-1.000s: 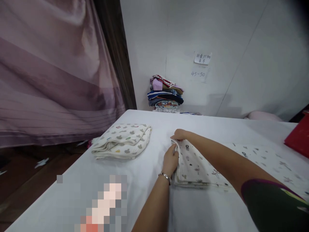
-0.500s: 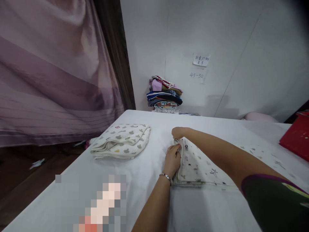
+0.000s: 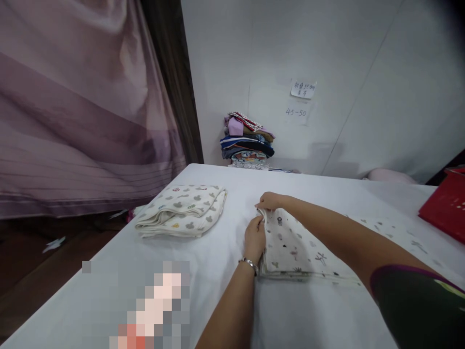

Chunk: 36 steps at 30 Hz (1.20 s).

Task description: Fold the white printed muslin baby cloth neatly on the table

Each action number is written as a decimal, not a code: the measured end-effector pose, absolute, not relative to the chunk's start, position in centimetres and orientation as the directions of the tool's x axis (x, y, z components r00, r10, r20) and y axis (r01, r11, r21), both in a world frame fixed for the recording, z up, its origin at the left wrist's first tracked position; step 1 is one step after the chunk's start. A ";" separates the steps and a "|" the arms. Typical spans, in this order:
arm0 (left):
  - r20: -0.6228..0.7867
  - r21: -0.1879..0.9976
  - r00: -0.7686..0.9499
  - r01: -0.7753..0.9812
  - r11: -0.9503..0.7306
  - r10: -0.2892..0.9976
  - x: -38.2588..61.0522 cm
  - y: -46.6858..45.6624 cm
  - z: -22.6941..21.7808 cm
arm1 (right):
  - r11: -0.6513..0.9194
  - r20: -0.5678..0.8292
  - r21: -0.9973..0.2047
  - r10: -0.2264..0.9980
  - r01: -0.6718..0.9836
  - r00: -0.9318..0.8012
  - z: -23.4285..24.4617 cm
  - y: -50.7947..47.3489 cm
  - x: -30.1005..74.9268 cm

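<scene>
Curtain (image 3: 90, 121): is hanging far left of the grip, past the left edge of the white table (image 3: 236, 189). Folded cloth (image 3: 189, 206): is lying left of the grip, well apart, white surface stretching between. Fabric pile (image 3: 249, 140): is standing beyond the grip, past the table's far edge. Left hand (image 3: 255, 236): is pinching the layered left edge of the printed cloth (image 3: 288, 252). Right hand (image 3: 271, 200): is pinching that edge's far end, just beyond. Printed cloth: is extending rightward from the grip, beneath the right forearm, white surface showing along its near edge.
</scene>
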<state>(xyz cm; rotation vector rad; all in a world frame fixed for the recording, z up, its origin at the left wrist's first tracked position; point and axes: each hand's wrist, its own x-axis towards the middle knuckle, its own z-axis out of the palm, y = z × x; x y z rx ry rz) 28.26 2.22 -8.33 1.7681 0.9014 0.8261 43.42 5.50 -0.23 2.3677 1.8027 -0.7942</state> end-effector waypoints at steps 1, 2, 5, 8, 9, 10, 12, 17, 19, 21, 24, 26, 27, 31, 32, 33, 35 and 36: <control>0.157 0.932 0.507 0.207 -0.297 0.847 28.3 2.3 -8.4 | -0.336 -0.442 -0.264 0.875 0.904 0.196 -0.3 5.4 43.2; 0.172 0.927 0.514 0.204 -0.315 0.840 28.4 2.3 -8.6 | -0.357 -0.451 -0.267 0.867 0.895 0.212 -0.4 5.2 43.0; 0.187 0.916 0.529 0.210 -0.341 0.828 28.5 2.3 -8.8 | -0.398 -0.460 -0.250 0.851 0.883 0.254 -0.3 4.8 42.1; 0.169 0.917 0.497 0.238 -0.321 0.851 28.5 2.4 -8.7 | -0.418 -0.454 -0.249 0.847 0.873 0.276 0.1 4.5 41.6; 0.166 0.917 0.483 0.245 -0.315 0.860 28.4 2.4 -8.6 | -0.427 -0.449 -0.260 0.848 0.866 0.283 0.2 4.4 41.7; 0.164 0.917 0.468 0.253 -0.309 0.868 28.4 2.5 -8.5 | -0.437 -0.441 -0.274 0.849 0.857 0.292 0.3 4.3 41.8; 0.167 0.915 0.458 0.258 -0.311 0.873 28.2 2.8 -8.2 | -0.456 -0.417 -0.311 0.854 0.834 0.311 0.2 4.1 42.2; 0.151 0.900 0.446 0.307 -0.309 0.882 27.3 3.3 -7.8 | -0.474 -0.347 -0.441 0.873 0.762 0.343 -0.7 3.2 43.3; 0.124 0.902 0.439 0.325 -0.286 0.890 27.1 3.3 -7.5 | -0.472 -0.325 -0.498 0.879 0.728 0.348 -1.2 2.8 43.7; 0.113 0.891 0.465 0.343 -0.296 0.878 27.2 3.2 -7.0 | -0.466 -0.304 -0.548 0.885 0.695 0.354 -1.4 2.4 43.8; 0.098 0.805 0.545 0.448 -0.388 0.833 28.0 3.0 -5.9 | -0.452 -0.275 -0.600 0.891 0.660 0.361 -1.4 2.1 43.8; 0.067 0.717 0.567 0.545 -0.435 0.821 28.7 3.0 -5.2 | -0.442 -0.261 -0.620 0.895 0.648 0.361 -1.2 1.9 43.7; 0.051 0.681 0.561 0.586 -0.440 0.826 29.1 3.1 -4.9 | -0.437 -0.256 -0.627 0.897 0.645 0.360 -1.1 1.8 43.6; 0.007 0.628 0.505 0.669 -0.397 0.863 30.0 3.7 -4.7 | -0.422 -0.238 -0.634 0.904 0.648 0.356 -1.3 1.8 43.5; -0.001 0.620 0.492 0.683 -0.386 0.870 30.1 3.8 -4.8 | -0.420 -0.232 -0.631 0.904 0.652 0.358 -1.4 1.9 43.5; -0.007 0.613 0.482 0.695 -0.377 0.876 30.3 3.9 -4.9 | -0.419 -0.226 -0.627 0.905 0.657 0.361 -1.6 2.1 43.5; -0.009 0.601 0.466 0.709 -0.368 0.885 30.6 4.0 -5.1 | -0.416 -0.215 -0.619 0.906 0.666 0.366 -1.9 2.4 43.5; -0.007 0.596 0.461 0.714 -0.367 0.887 30.8 4.0 -5.2 | -0.414 -0.210 -0.616 0.907 0.670 0.366 -2.1 2.5 43.5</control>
